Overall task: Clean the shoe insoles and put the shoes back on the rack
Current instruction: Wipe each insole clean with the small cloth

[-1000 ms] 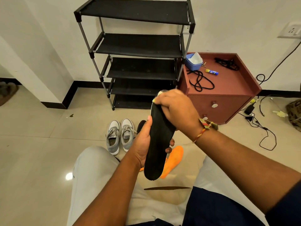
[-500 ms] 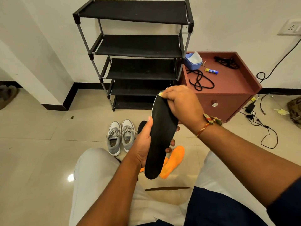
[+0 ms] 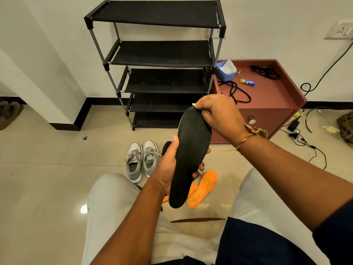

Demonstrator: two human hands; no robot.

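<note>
The long flat black shoe insole [image 3: 189, 159] is up in the air over the person's lap, in front of the tall black shoe rack with fabric shelves [image 3: 162, 54]. It stands almost straight up, leaning a little. Its wide end points up at the rack and its narrow end points down at the lap. The left hand [image 3: 169, 169] grips its middle, thumb on one side and fingers curled round the back. The right hand [image 3: 215, 113] pinches the top edge. On the floor the pair of grey lace-up shoes [image 3: 142, 161] have small tags on the tongues, too small to read. Two orange foam insoles [image 3: 205, 186] lie just beside them. On the red-brown cabinet [image 3: 271, 98] a blue plastic tub [image 3: 224, 74] holds something white, and a little yellow and blue tube [image 3: 247, 82] lies near it, its writing too small to read.
</note>
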